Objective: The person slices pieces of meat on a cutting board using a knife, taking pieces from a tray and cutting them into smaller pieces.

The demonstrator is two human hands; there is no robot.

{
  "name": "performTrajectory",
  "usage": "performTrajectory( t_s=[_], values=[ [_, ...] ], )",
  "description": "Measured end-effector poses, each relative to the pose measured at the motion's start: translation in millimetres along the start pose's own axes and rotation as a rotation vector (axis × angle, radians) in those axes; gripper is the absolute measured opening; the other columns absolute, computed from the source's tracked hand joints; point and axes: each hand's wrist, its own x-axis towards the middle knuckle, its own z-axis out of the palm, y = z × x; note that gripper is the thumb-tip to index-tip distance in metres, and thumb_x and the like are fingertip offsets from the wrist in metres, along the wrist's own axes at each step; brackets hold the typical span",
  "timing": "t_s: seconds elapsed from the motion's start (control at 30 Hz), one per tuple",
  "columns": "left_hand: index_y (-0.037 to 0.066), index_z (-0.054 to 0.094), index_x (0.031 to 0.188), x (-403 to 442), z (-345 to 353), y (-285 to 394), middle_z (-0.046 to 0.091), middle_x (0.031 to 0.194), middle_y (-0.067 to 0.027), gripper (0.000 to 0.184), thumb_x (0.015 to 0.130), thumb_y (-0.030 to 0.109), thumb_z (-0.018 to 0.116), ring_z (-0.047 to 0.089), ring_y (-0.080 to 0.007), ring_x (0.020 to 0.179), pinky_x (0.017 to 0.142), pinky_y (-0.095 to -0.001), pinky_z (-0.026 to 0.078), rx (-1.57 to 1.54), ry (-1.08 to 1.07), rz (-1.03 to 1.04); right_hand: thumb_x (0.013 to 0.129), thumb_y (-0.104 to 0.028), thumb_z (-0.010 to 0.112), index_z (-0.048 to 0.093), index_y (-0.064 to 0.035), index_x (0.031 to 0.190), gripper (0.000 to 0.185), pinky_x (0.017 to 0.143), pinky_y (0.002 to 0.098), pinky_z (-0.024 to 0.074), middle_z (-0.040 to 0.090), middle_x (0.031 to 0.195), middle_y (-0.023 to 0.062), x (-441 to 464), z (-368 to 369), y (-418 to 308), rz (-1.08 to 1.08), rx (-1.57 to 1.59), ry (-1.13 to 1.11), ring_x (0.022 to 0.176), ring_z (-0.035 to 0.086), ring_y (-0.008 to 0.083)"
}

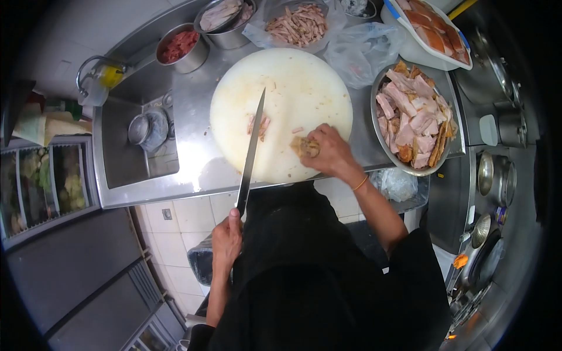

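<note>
While gripping a long, straight, grey steel knife (253, 140) by its handle in the left hand (227, 240), just off the near edge of a thick, round, off-white chopping board (287, 76), also grasping a brown-crusted chunk of meat (306, 147) in the right hand (332, 153), on the board's right half. Can't tell whether touching the board or slightly raised, for blade or chunk. Note small pink-and-brown meat scraps (264, 126) at the blade, left of the chunk. Going by looks, expect the chunk to be light, fairly soft, firmer at the crust, probably greasy, apt to slip or tear when squeezed hard. Best taken by the crusted sides, with fingertips tucked back from the end facing the blade. Expect the knife to be stiff and long in reach; hold well behind the edge. On the right, see a wide steel bowl (388, 153) heaped with pink, brown-skinned meat pieces (410, 111). On the far side, note pale-pink meat strips (297, 25) in clear plastic.
</note>
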Motion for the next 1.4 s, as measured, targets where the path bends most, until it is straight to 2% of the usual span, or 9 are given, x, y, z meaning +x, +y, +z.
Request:
performTrajectory(
  t_s=[0.13,0.37,0.47,0.57,0.8,1.0,1.2,1.23,1.4],
  values=[
    [-0.004,0.063,0.078,6,0,2,0.059,0.067,-0.0207,0.075,0.106,0.06,0.037,0.06,-0.0336,0.068,0.071,-0.0453,0.048,0.072,-0.018,0.043,0.069,-0.017,0.079,0.056,-0.002,0.088,0.034,0.083,0.0388,0.05,0.063,0.09,0.0116,1,-2,-16,0.256,0.381,-0.241,0.091,0.061,0.0298],
    [-0.005,0.063,0.079,9,-1,4,0.059,0.068,-0.0221,0.075,0.107,0.059,0.036,0.058,-0.036,0.068,0.072,-0.046,0.048,0.087,-0.025,0.079,0.077,-0.004,0.073,0.057,-0.0055,0.083,0.017,0.082,0.0403,0.0481,0.065,0.092,0.0088,8,-31,-10,-0.253,0.069,-0.019,0.093,0.063,0.0319],
    [-0.006,0.063,0.08,12,-3,3,0.059,0.067,-0.0211,0.075,0.107,0.059,0.037,0.058,-0.0341,0.067,0.071,-0.0455,0.048,0.067,-0.022,0.085,0.079,-0.005,0.07,0.062,-0.0058,0.085,0.011,0.083,0.0419,0.0485,0.066,0.092,0.0089,10,-28,-12,-0.185,0.278,-0.138,0.093,0.062,0.0323],
    [-0.006,0.063,0.079,13,-4,3,0.058,0.065,-0.0189,0.075,0.106,0.06,0.038,0.058,-0.0304,0.066,0.069,-0.0443,0.048,0.037,-0.028,0.076,0.079,-0.01,0.07,0.067,-0.0063,0.089,0.011,0.085,0.0429,0.0486,0.068,0.095,0.0105,39,1,-1,-0.066,0.242,0.185,0.095,0.063,0.0328],
    [-0.004,0.057,0.071,11,-11,4,0.048,0.059,-0.0053,0.072,0.107,0.058,0.043,0.049,-0.0158,0.057,0.055,-0.0351,0.04,-0.103,0.007,0.049,0.079,-0.012,0.071,0.075,-0.0034,0.096,0.02,0.087,0.045,0.0523,0.073,0.093,0.0147,72,37,-11,-0.05,-0.149,-0.189,0.09,0.068,0.0357],
    [0.004,0.051,0.065,1,-20,13,0.043,0.057,0.0007,0.069,0.107,0.058,0.044,0.042,-0.0085,0.051,0.046,-0.0279,0.032,-0.286,0.05,-0.046,0.089,0.001,0.065,0.072,-0.0002,0.113,0.025,0.087,0.0354,0.0574,0.074,0.106,0.0162,84,33,-18,-0.285,0.442,0.152,0.097,0.072,0.0284],
    [-0.003,0.059,0.073,-4,-16,0,0.051,0.06,-0.0049,0.072,0.107,0.058,0.042,0.051,-0.0141,0.058,0.055,-0.0342,0.043,-0.083,0.003,-0.002,0.086,-0.004,0.067,0.071,-0.0029,0.118,0.032,0.078,0.0364,0.0557,0.071,0.112,0.0141,31,-33,19,0.046,0.247,0.077,0.09,0.069,0.0297],
    [-0.006,0.064,0.081,-3,-13,-1,0.06,0.065,-0.0164,0.072,0.108,0.056,0.04,0.062,-0.0297,0.065,0.066,-0.0435,0.049,-0.001,-0.016,-0.004,0.085,-0.005,0.069,0.071,-0.0027,0.117,0.032,0.079,0.0372,0.0552,0.07,0.111,0.0144,23,-28,16,0.044,0.287,0.079,0.09,0.068,0.0304],
    [-0.006,0.067,0.086,-6,-1,19,0.064,0.083,-0.0364,0.067,0.108,0.052,0.041,0.06,-0.0577,0.088,0.078,-0.0577,0.048,0.223,-0.063,0.137,0.084,-0.01,0.073,0.069,-0.0014,0.112,0.029,0.083,0.0408,0.0529,0.067,0.105,0.0161,-5,27,4,0.087,0.294,0.244,0.095,0.063,0.0338]
  ],
)
